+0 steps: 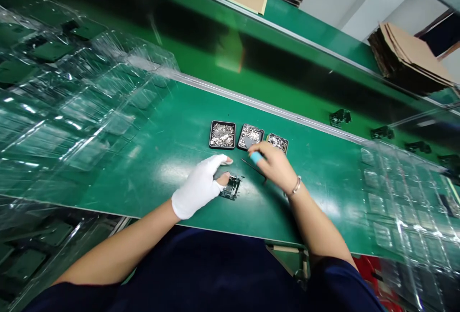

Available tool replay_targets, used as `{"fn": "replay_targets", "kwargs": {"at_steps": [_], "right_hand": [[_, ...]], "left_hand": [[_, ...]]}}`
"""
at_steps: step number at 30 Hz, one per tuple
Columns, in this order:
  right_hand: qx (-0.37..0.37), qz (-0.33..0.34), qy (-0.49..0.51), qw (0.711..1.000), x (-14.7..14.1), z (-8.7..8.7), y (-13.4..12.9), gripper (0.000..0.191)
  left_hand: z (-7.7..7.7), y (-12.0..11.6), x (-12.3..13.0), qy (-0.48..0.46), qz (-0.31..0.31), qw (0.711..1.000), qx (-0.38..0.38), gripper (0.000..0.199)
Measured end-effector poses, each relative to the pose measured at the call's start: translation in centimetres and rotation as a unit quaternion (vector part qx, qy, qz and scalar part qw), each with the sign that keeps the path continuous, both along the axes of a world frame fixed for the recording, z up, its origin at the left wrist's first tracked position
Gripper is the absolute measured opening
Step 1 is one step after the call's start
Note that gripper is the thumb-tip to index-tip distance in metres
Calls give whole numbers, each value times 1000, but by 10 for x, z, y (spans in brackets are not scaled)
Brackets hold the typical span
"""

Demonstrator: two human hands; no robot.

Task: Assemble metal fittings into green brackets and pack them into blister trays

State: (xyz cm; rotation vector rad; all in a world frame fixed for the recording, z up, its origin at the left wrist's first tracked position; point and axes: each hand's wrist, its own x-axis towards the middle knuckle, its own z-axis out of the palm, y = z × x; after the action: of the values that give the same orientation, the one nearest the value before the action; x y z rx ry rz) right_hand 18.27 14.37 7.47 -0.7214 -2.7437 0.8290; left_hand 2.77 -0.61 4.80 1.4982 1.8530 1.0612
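Head: 3 trays (223, 147) on bench (161, 139)
L hand (199, 185): open, thumb on PCB (233, 187)
R hand (276, 166): curled, can't tell if gripping rod (251, 165)

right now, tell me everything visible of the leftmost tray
The leftmost tray is squarish, with rounded corners and a dark, plastic-looking rim. Shiny, silvery pieces cover most of its floor. It lies flat on the green table, the middle tray close beside it, left hand and right hand both clear.
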Motion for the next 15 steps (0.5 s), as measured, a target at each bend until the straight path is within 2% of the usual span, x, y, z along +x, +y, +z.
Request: {"fn": "replay_targets", "kwargs": {"at_steps": [2,4,8,11,15], "right_hand": [[86,-47,-91,991,-6,0,27,22],[144,-42,-181,972,-14,-3,44,24],[199,-8,-258,945,-28,-11,47,22],[197,-15,-256,946,-30,-14,43,20],[113,-53,-144,982,-20,-19,49,16]], "left_hand": [[-3,0,-7,-17,16,1000,9,29],[-8,2,-12,-14,30,999,2,28],[-15,5,-13,10,30,999,-2,26],[-17,5,-12,23,25,999,11,25],[-17,4,-11,23,27,999,11,24]]}}
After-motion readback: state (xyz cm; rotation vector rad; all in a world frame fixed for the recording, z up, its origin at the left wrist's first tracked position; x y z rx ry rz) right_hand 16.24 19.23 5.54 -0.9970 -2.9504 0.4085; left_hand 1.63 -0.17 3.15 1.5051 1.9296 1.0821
